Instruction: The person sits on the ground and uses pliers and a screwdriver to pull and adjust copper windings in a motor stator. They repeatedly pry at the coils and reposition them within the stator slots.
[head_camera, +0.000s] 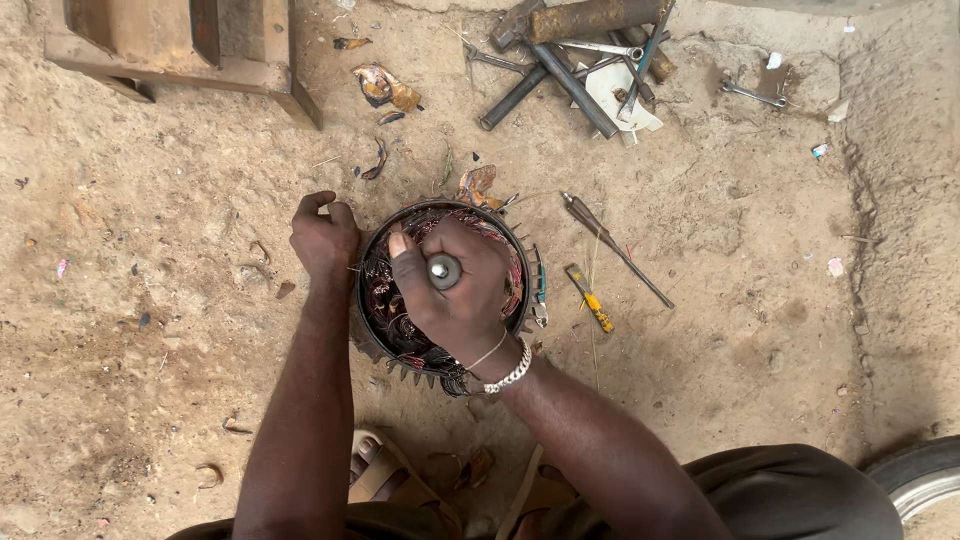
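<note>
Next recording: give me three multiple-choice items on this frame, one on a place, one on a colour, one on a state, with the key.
1. Where does the pile of metal tools lie?
A. at the top of the view, beyond the round motor stator
B. beside the sandal
C. inside the stator

2. What colour is the handle of the small tool right of the stator?
A. blue
B. yellow
C. white

3. What is the right hand doing?
A. resting open on the ground
B. gripping a metal rod end-on over the stator
C. holding a wrench

Key: 1 A, the pile lies on the sand above the stator; 2 B, its handle shows yellow; 3 B, the fist is closed round the rod while the left hand steadies the rim.
</note>
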